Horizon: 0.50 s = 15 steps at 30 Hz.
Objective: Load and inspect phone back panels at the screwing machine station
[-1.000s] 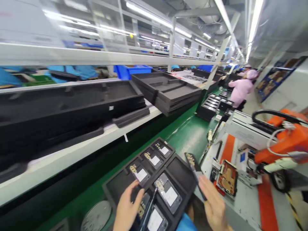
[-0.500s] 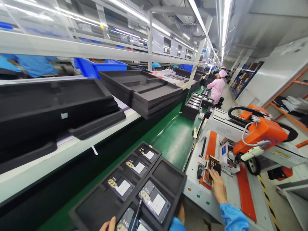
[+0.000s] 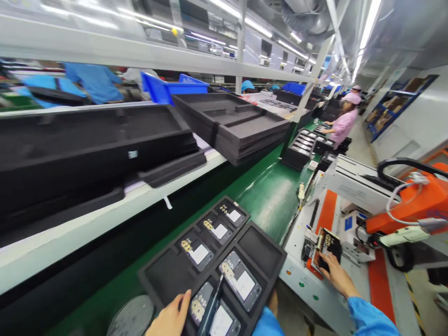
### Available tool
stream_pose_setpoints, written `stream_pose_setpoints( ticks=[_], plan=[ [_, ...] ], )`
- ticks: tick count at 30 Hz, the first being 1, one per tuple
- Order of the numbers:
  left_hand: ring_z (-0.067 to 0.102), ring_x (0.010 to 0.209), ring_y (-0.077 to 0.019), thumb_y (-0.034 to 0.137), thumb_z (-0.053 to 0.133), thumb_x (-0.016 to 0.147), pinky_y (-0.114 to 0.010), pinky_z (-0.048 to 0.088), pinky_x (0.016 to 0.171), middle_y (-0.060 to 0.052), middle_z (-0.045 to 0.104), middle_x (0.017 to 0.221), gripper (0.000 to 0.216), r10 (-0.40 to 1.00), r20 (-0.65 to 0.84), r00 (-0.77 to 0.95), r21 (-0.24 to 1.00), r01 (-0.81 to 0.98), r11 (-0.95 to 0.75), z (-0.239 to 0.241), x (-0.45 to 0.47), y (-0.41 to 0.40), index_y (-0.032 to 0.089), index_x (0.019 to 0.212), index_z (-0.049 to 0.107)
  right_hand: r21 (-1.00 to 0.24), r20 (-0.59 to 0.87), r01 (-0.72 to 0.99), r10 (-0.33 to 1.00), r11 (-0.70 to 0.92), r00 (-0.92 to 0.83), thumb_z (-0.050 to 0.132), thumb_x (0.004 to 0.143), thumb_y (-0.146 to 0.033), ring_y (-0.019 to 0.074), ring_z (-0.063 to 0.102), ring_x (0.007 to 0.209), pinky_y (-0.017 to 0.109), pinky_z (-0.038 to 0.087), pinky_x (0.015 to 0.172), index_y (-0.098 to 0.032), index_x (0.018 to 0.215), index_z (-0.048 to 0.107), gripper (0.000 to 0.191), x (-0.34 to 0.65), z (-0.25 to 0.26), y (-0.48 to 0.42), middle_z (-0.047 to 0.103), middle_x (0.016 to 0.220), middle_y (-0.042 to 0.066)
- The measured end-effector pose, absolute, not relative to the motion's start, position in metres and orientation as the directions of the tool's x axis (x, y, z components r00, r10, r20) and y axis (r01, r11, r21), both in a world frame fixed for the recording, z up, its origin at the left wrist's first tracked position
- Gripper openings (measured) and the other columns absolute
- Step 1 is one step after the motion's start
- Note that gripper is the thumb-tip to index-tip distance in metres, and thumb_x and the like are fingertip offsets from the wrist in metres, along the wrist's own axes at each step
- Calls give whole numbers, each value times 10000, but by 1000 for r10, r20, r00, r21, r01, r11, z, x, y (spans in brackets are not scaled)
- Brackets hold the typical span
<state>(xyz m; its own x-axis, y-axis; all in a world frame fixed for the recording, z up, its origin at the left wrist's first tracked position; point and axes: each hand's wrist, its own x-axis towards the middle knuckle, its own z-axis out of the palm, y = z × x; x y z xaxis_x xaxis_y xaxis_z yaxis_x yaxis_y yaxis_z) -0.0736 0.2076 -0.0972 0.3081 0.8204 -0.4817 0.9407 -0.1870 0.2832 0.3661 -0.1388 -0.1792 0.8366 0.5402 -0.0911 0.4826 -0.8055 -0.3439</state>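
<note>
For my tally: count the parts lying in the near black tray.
6 parts in the tray: three in the far row, three nearer. The left hand may hide more.

The right hand (image 3: 336, 275) presses a dark panel (image 3: 329, 246) into the fixture (image 3: 311, 242); the left hand (image 3: 171, 317) rests on the black tray (image 3: 261, 242).

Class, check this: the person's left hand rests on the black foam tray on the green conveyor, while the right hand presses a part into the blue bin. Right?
Not quite. In the head view the right hand presses the part into the fixture beside the orange machine, not the blue bin. The left hand does rest on the foam tray on the conveyor.
</note>
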Motion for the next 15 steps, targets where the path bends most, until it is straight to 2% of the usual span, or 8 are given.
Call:
stream_pose_setpoints(
  ticks=[2, 4, 6, 8, 12, 15],
  plan=[
    [669, 1066, -344, 434, 209, 941, -458, 495, 874, -120, 708, 1187, 528, 810, -482, 334, 266, 937, -227, -91, -71, 204, 225, 1160, 642, -326, -101, 488, 543, -810, 834, 553, 741, -278, 388, 623, 1139, 548, 476, 988, -153, 1100, 719, 415, 370, -166, -127, 674, 1148, 223],
    [670, 1064, -349, 440, 224, 948, -464, 495, 868, -127, 705, 1190, 518, 820, -451, 352, 265, 930, -253, -89, -70, 201, 222, 1159, 644, -330, -77, 517, 569, -790, 819, 471, 787, -316, 408, 649, 1058, 587, 474, 951, -131, 1024, 725, 393, 366, -153, -100, 670, 1108, 253],
    [679, 1035, -358, 452, 251, 952, -469, 493, 853, -137, 726, 1127, 499, 841, -412, 351, 269, 928, -256, -91, -70, 199, 214, 1105, 661, -379, -50, 580, 641, -721, 766, 358, 863, -360, 390, 634, 1093, 573, 453, 984, -97, 1112, 678, 484, 349, -141, -55, 637, 1189, 267],
    [689, 992, -368, 468, 264, 954, -471, 493, 822, -151, 741, 1050, 497, 864, -370, 342, 273, 929, -250, -95, -70, 196, 202, 1019, 679, -468, -49, 656, 759, -592, 649, 298, 917, -411, 344, 614, 1148, 523, 446, 1025, -79, 1242, 599, 553, 316, -131, 5, 627, 1248, 235],
    [701, 915, -356, 482, 251, 965, -453, 483, 753, -175, 743, 937, 532, 905, -294, 308, 268, 935, -231, -101, -70, 190, 181, 907, 685, -644, -88, 716, 955, -272, 283, 373, 960, -392, 237, 588, 1200, 403, 435, 1072, -171, 1252, 601, 432, 225, -122, 140, 656, 1247, 120],
    [703, 896, -318, 489, 272, 967, -424, 467, 739, -164, 741, 917, 518, 921, -259, 292, 281, 935, -217, -103, -71, 187, 193, 891, 690, -692, -228, 682, 968, -236, 103, 514, 956, -347, 197, 668, 1007, 378, 527, 948, -169, 1196, 621, 317, 163, -123, 228, 710, 1066, 85]
  ],
)
